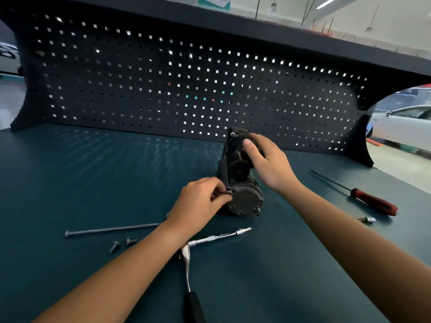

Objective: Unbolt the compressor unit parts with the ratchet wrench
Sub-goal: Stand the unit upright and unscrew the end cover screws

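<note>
Dark pegboard (140, 78) backs the teal desk (81, 183) at which we work, and a white car (401, 127) shows past its right end. The compressor unit (240, 169) lies near the middle of the desk, its round end cover turned toward us.

Our right hand (268, 159) reaches in from the right with the forearm sloping up across the desk. It grips the far, upper part of the compressor unit: the thumb lies across the near face and the fingers wrap over the far side, out of sight.

Our left hand (200, 203) comes in from the near left, wrist raised a little and knuckles up. Its fingers are curled tight, and thumb and fingertips pinch a small dark bolt head (228, 191) at the left rim of the end cover.

Neither hand holds the ratchet wrench (188, 259). It lies on the desk just near of the compressor unit, partly under our left forearm, with its black grip at the near edge of the view and its extension bar (219, 236) pointing right.

Left of it lie a long bolt (112, 230) and two short bolts (122, 244). A red-handled screwdriver (373, 202) rests at the right, with a small socket (369, 220) just near of it.
</note>
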A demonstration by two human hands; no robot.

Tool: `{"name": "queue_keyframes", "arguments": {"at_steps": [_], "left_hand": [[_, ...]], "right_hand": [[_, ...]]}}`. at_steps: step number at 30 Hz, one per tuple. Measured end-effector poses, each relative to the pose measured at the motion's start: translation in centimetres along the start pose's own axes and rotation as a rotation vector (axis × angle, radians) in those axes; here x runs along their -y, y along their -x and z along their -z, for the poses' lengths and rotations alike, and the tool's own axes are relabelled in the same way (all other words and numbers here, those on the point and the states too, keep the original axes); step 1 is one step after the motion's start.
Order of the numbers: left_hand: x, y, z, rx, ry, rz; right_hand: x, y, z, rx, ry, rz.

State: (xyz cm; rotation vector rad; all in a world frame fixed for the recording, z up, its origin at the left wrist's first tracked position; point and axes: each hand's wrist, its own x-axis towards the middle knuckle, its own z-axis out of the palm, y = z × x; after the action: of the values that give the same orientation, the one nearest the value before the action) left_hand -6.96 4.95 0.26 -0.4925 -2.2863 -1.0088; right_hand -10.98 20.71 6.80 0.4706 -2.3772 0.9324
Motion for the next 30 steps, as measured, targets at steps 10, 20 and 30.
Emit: {"name": "queue_keyframes", "arguments": {"at_steps": [10, 20, 30], "left_hand": [[1.3, 3.9, 15.3, 0.219, -0.101, 0.242], [5.6, 9.9, 15.9, 0.357, -0.807, 0.518], [10.0, 7.6, 17.5, 0.601, -1.066, 0.451]], "right_hand": [[-5.7, 8.3, 0.7, -0.217, -0.028, -0.072], [-1.0, 12.8, -1.7, 0.376, 0.202, 0.457], [-1.9, 12.3, -1.8, 0.453, 0.282, 0.376]]}}
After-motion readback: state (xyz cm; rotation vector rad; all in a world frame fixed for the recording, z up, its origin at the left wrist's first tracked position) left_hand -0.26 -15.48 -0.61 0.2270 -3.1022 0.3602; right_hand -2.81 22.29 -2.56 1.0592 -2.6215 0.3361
